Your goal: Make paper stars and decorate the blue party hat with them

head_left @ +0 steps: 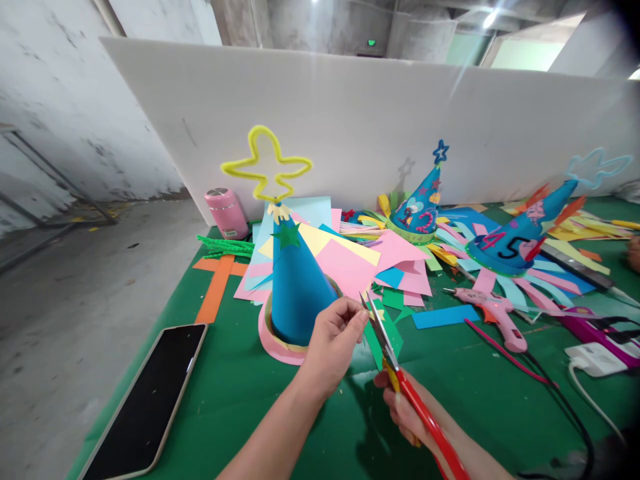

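My left hand (pixel 334 337) pinches a small piece of green paper (pixel 384 333) just in front of a blue paper cone hat (pixel 296 287). The hat has a pink brim and a yellow pipe-cleaner star (pixel 267 167) on top. My right hand (pixel 407 410) grips red-and-yellow scissors (pixel 395 363), whose blades are closed on the green paper near my left fingertips. Both hands hover above the green table cover (pixel 240 407).
A dark phone (pixel 150 397) lies at the front left. Loose coloured paper sheets (pixel 350 260) are piled behind the hat. Two more blue cone hats (pixel 420 203) (pixel 520 233) stand at the right, with a pink glue gun (pixel 495 313), cables, a white power strip (pixel 593 357) and a pink cylinder (pixel 227 212).
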Motion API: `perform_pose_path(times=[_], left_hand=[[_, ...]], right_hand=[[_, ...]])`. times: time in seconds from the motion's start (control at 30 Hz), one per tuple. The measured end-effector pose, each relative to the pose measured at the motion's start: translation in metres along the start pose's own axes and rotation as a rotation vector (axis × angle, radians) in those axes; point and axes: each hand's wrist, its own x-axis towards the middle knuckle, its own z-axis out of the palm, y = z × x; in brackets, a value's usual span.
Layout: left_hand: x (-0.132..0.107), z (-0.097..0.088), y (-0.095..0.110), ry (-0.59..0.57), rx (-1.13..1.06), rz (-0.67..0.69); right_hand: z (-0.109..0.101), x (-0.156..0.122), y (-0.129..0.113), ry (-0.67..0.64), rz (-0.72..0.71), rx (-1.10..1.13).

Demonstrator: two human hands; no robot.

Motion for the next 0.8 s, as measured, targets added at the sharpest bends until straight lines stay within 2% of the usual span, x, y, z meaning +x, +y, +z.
perform_pose_path(times=[0.27, 0.8], left_hand=[[0.0000, -0.0005, 0.0009, -0.027, 0.040, 0.003], [-0.0003, -0.0001, 0.0029, -0.035, 0.084, -0.004]], right_hand=[[-0.0043, -0.0005, -0.0047, -0.093, 0.042, -0.052], [-0.0070, 0.0015, -0.0038, -0.090, 0.109, -0.038]])
